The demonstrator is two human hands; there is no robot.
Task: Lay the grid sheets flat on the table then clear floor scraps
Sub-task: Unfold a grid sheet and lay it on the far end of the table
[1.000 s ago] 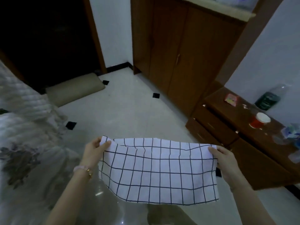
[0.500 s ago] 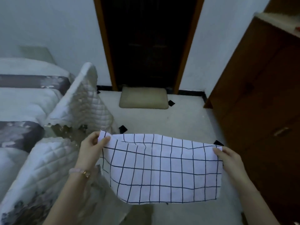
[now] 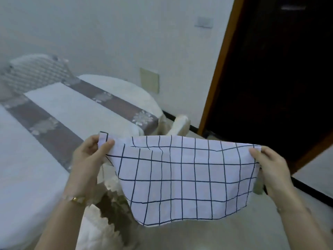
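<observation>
A white grid sheet [image 3: 180, 179] with dark lines hangs spread in the air in front of me, its lower edge curling loose. My left hand [image 3: 90, 157] pinches its upper left corner between thumb and fingers. My right hand [image 3: 270, 168] grips the upper right corner. The sheet is held taut along its top edge, above the pale floor [image 3: 225, 235] and just right of the bed. No table is in view.
A bed [image 3: 45, 141] with white quilted cover and a brown floral band fills the left. A patterned pillow [image 3: 36, 73] leans at its head. A dark doorway [image 3: 279, 78] with a wooden frame stands at the right, behind the sheet.
The view has swung left: cabinet and dresser are gone, then the doorway slid right and the bed came in. Both hands kept hold of the sheet's top corners.
</observation>
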